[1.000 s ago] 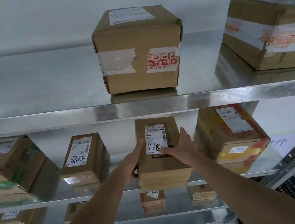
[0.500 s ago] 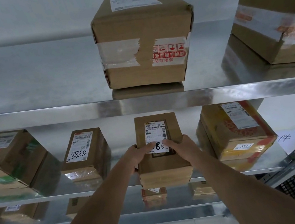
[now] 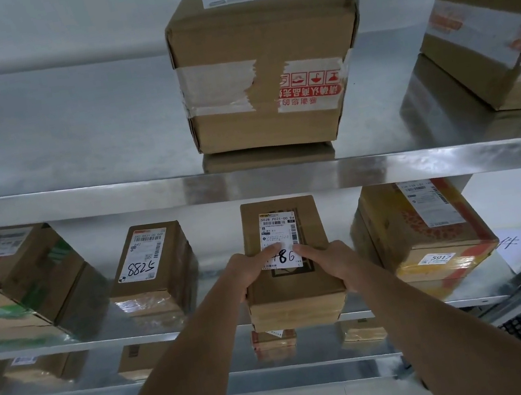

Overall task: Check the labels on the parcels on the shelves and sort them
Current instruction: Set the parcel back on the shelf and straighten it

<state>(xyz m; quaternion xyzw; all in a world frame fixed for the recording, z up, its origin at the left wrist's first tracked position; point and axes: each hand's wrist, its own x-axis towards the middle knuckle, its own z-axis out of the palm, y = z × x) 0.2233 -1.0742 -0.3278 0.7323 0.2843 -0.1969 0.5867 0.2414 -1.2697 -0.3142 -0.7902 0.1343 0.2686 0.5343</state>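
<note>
Parcel (image 3: 293, 282) lengthwise, label end rearward

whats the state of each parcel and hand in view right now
left hand: grips the middle parcel's left side, thumb on its label
right hand: grips the same parcel's right side
middle parcel: held at the middle shelf's front edge, label up, handwritten number partly covered
5288 parcel: on the middle shelf, untouched
yellow parcel: on the middle shelf, tagged 5917
large taped box: on the upper shelf, sealed

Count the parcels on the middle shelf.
4: green-taped box far left, parcel marked 5288, parcel gripped by left hand and right hand, yellow box at right. More may lie off-frame.
</note>
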